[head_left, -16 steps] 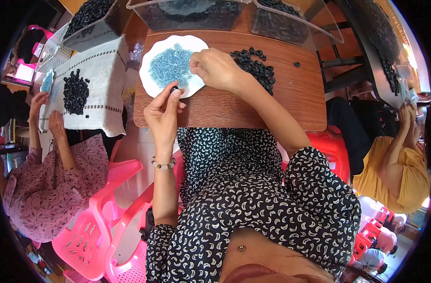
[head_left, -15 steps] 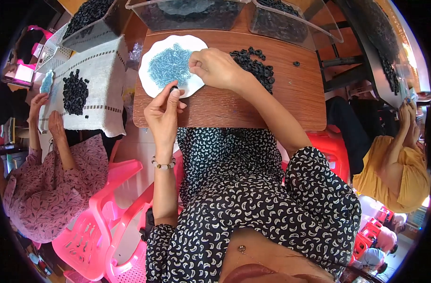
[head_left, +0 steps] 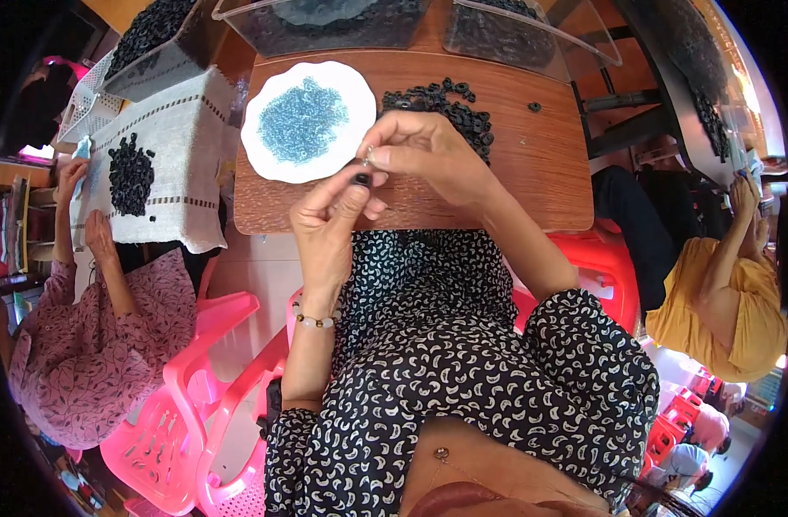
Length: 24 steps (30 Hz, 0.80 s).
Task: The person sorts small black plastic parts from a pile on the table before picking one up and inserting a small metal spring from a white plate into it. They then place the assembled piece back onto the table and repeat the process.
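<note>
Between the thumb and fingers of my left hand (head_left: 332,215) is a small black ring-shaped part (head_left: 362,179). Just above it, my right hand (head_left: 437,157) pinches a tiny clear piece (head_left: 369,158), too small to name further. The two sets of fingertips are close together, over the table by the plate's right edge. That plate (head_left: 252,129) is white with a wavy rim and bears a heap of small clear-blue pieces (head_left: 301,125). Behind my right hand lies a pile of black ring-shaped parts (head_left: 454,110), partly hidden by it.
A lone black part (head_left: 534,107) lies on the brown wooden table (head_left: 540,181). Clear plastic bins (head_left: 342,39) of black parts stand along its far side. At left, a person works at a cloth-covered table (head_left: 187,146); another in yellow (head_left: 713,319) sits at right. Pink chairs (head_left: 152,431) stand left.
My right hand has moved from the plate's heap toward me, bringing a tiny clear piece. My left hand has shifted right with the black part, and the hands now nearly meet.
</note>
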Tool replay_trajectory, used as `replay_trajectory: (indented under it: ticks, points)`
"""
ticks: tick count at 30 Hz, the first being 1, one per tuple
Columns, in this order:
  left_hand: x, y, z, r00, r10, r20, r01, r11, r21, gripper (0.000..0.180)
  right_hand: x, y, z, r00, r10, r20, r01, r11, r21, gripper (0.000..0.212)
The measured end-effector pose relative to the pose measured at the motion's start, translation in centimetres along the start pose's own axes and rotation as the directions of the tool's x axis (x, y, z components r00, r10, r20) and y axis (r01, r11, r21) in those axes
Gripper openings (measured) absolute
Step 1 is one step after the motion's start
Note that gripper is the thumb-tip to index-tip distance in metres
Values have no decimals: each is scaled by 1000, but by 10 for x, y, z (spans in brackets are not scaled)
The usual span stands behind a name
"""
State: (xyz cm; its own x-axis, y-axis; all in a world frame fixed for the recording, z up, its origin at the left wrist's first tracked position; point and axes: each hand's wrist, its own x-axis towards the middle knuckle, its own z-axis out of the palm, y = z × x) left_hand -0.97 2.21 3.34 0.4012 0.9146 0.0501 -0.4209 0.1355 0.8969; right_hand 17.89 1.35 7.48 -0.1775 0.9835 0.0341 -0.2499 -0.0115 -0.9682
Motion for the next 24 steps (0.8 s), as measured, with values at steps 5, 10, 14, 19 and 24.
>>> replay_trajectory:
  ticks: [5,10,14,19,24]
  points:
    - [-9,-15,9,1000,-8,10,9,996,-92,29,-26,6,-2,999,-37,-23,38,995,92,18]
    - [-15,-25,16,999,1,43,4,992,-124,31,-38,8,-4,997,-50,-60,55,995,81,15]
    - [-17,-26,18,999,-4,40,7,996,-89,32,-42,9,-7,997,-56,-53,60,995,74,15]
    - [-17,-27,21,998,-1,60,6,997,-79,32,-49,14,-9,999,-26,-46,33,986,164,15]
    - [-20,-32,22,998,-18,56,21,999,-50,31,-52,20,-12,997,37,-60,-29,991,129,16]
